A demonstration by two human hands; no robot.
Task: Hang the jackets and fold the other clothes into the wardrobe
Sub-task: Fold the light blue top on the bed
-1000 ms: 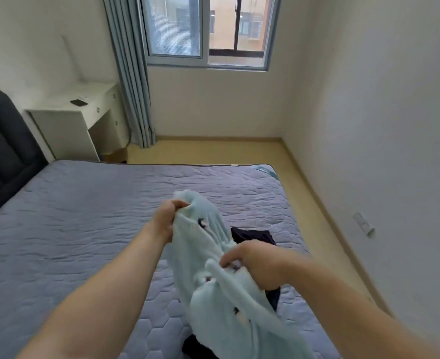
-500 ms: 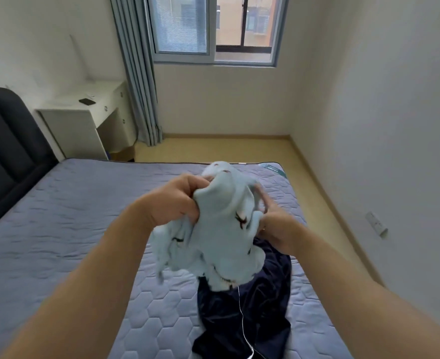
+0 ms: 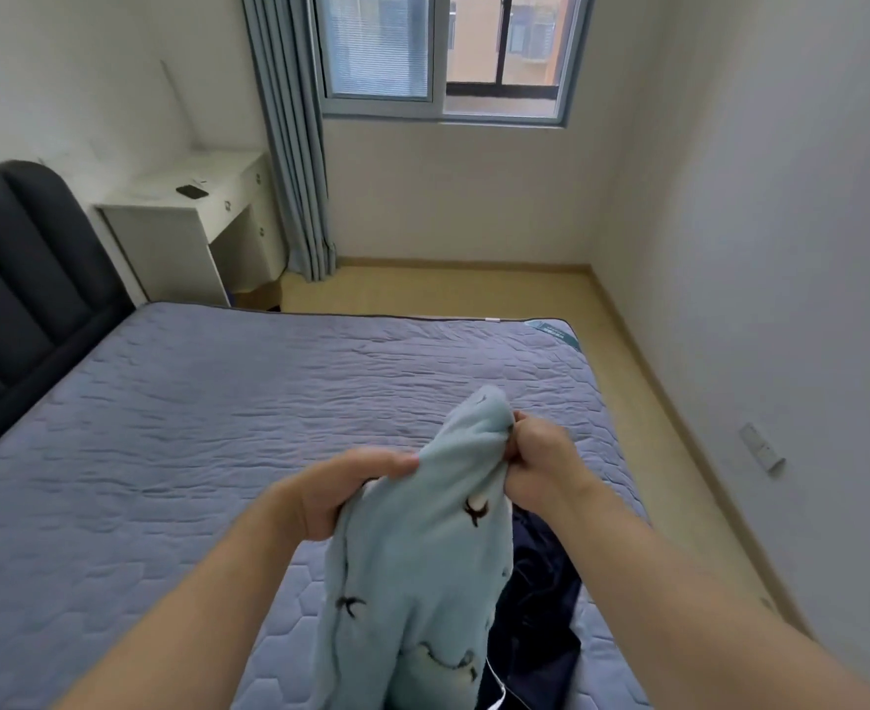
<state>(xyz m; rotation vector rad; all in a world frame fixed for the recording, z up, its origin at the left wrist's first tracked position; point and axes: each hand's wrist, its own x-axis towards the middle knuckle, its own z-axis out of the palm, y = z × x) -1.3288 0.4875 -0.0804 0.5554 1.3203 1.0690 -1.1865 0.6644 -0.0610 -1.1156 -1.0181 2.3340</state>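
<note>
Both hands, left hand (image 3: 343, 491) and right hand (image 3: 535, 466), gripped the pale-blue fleece garment (image 3: 422, 571) at its top edge; better spread them to its corners before folding.

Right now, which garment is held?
The pale blue fleece, gripped by the left hand and right hand; the dark navy garment lies on the mattress.

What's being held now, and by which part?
Light blue garment, gripped at its bunched top end: left hand on one side, right hand on the other.
</note>
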